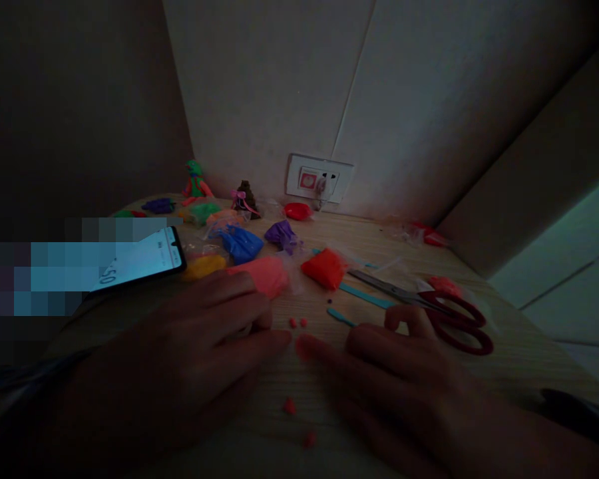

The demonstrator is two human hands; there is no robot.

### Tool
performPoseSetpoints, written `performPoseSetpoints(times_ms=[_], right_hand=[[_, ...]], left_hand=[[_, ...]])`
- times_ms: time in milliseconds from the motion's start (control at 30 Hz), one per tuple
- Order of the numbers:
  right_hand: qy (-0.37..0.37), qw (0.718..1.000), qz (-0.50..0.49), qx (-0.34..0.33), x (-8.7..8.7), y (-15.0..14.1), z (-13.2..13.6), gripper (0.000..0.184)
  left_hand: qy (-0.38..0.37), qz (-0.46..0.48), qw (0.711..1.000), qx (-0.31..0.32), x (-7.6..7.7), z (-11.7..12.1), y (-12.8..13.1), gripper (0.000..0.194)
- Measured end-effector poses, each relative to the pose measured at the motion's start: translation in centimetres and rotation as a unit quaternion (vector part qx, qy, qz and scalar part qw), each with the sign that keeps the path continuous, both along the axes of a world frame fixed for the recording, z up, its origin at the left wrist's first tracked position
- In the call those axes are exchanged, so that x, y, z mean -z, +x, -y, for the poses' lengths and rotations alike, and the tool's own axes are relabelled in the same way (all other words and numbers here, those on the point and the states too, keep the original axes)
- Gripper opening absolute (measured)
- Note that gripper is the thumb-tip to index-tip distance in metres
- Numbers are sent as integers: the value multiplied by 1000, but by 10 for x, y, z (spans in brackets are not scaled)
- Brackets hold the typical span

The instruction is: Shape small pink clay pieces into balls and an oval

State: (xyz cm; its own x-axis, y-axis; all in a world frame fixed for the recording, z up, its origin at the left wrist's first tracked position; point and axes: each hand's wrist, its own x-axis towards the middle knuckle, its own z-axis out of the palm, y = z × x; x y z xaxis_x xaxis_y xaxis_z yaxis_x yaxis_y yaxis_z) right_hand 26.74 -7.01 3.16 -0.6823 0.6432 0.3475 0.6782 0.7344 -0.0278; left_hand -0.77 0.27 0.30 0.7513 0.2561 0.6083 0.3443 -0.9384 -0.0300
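Note:
My left hand (204,352) rests low over the wooden table, index finger stretched toward the middle and the other fingers bent. Facing it, my right hand (404,386) also points its index finger inward, with the others curled. A reddish patch (305,347) shows at the right fingertip; I cannot tell whether it is clay or the finger. Two small pink clay balls (298,322) lie just beyond the fingertips. Closer to me are a pink clay bit (290,405) and another clay bit (309,439). A bag of pink clay (267,276) sits behind my left hand.
Red-handled scissors (459,322) and teal modelling tools (364,295) lie beyond my right hand. Bags of red (324,268), blue (240,244) and yellow clay (204,266) stand farther back. A phone (140,259) leans at left. Clay figures (194,183) stand near the wall socket (319,178).

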Motion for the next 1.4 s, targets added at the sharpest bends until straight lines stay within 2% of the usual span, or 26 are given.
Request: performPoseSetpoints(times_ms=[167,300,633,967,1400], right_hand=[[-40,999,-17,28,0,-2,-5,40],[-55,998,-25,21,-1,-3,-5,39],[-72,997,-17,28,2,-3,-7,39],[-102,994,-31,17,-1,-2,-8,42],[-110,993,-32,12,0,0,-7,37]], left_hand=[[33,-4,999,10,-9,-1,4,39],[23,-1,1000,9,-14,-1,7,37],[1,5,1000,-6,0,-1,0,35],[13,1,1000,-4,2,-4,1,31],[-16,13,1000,-6,2,-1,1,39]])
